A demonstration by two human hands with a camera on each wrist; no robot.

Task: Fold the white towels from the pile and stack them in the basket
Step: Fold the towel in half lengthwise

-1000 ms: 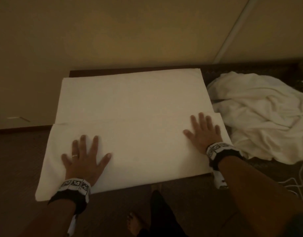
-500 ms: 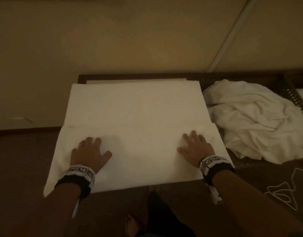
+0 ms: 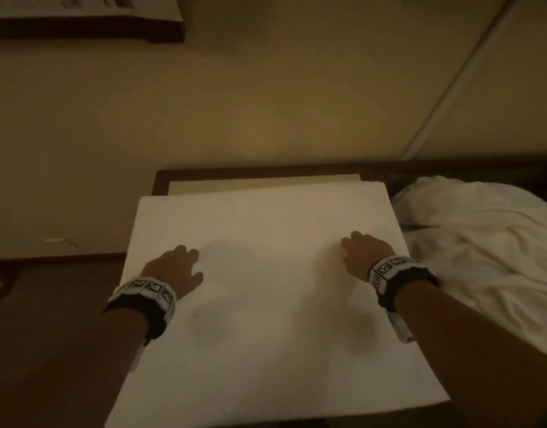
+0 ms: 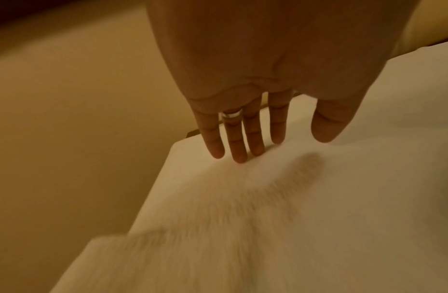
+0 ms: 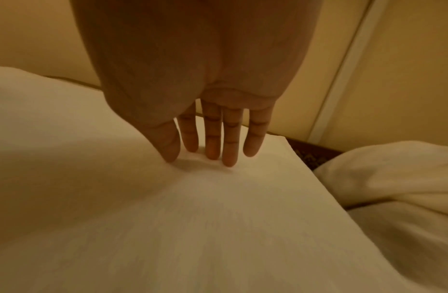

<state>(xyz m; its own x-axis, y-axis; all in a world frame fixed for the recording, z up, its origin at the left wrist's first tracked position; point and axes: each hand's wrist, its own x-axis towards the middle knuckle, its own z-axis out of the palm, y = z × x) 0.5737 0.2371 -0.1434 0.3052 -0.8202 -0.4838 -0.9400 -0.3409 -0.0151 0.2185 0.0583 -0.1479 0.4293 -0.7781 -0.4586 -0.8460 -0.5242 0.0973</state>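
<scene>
While smoothing folded towel (image 3: 275, 304) flat: left hand (image 3: 173, 270), right hand (image 3: 363, 253) fingers straight, tips pressing cloth; next probably another fold, then basket, unseen

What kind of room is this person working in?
Probably a hotel room or bedroom, dimly lit: a flat white towel on a dark table, a crumpled pile of white towels beside it, and a framed picture on the wall.

Dim warm light; plain beige wall (image 3: 266, 103), dark-framed picture (image 3: 80, 23) upper left, dark floor (image 3: 34, 350)
</scene>
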